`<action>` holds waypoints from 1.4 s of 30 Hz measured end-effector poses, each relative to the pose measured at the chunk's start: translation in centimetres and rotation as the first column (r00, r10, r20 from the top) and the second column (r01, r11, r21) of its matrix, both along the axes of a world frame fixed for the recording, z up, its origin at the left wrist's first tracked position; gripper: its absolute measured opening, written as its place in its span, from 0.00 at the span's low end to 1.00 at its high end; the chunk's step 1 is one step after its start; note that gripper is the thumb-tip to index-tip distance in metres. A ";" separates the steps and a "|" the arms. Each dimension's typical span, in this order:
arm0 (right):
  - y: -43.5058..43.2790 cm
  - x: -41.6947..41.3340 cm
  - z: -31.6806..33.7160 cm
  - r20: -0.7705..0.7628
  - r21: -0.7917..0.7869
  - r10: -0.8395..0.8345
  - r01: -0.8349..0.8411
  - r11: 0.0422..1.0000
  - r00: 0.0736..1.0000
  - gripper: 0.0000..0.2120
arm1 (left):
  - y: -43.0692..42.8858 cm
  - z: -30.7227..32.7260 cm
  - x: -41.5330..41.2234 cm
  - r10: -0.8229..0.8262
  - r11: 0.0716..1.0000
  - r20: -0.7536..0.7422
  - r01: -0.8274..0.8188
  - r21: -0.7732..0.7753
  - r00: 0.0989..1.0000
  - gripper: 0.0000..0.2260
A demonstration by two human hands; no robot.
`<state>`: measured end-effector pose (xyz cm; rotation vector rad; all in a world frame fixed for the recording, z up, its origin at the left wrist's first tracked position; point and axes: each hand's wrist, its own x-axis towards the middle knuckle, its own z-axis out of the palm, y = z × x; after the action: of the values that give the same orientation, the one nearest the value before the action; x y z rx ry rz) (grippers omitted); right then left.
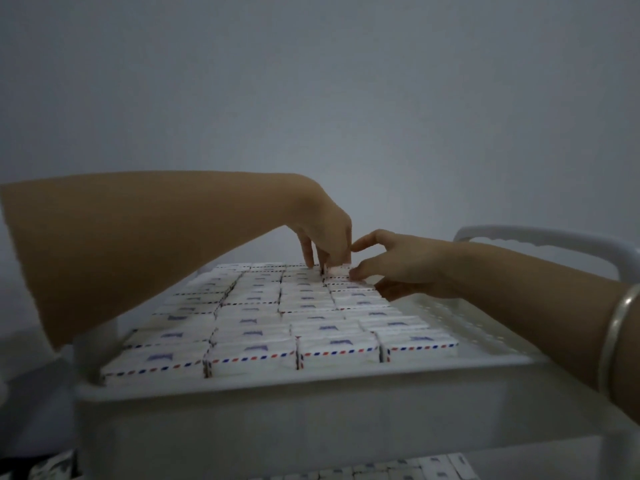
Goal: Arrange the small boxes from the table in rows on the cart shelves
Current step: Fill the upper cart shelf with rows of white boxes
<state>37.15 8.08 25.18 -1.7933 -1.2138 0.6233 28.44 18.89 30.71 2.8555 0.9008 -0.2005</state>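
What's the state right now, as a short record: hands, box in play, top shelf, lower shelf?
left hand: fingertips pinch the box from above
right hand: thumb tip against the box's right end, fingers loosely spread; bangle on the wrist
box: at the far end of the rightmost column
top shelf: shelved boxes in four columns, packed edge to edge; bare strip along the right side
lower shelf: lower boxes partly visible at the bottom edge
table: not in view
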 end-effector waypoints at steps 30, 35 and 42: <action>-5.7 -25.8 -6.3 0.880 0.460 -0.141 -0.743 0.486 0.453 0.11 | -6.0 -16.9 -35.8 -0.093 0.964 0.917 -0.197 0.181 0.389 0.15; -0.5 -32.3 -13.6 0.941 0.260 0.026 -0.768 0.585 0.338 0.10 | -2.0 -28.8 -42.1 0.309 0.870 0.890 -0.479 -0.121 0.337 0.17; 12.6 -32.6 -23.5 0.400 0.200 0.225 -0.324 0.925 0.888 0.11 | 1.9 -37.7 -45.1 0.603 0.681 0.746 -0.669 -0.297 0.282 0.14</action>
<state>4.52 20.72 1.70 -1.5644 -1.7472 0.2619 -16.63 20.79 -6.96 1.8983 1.6600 1.1606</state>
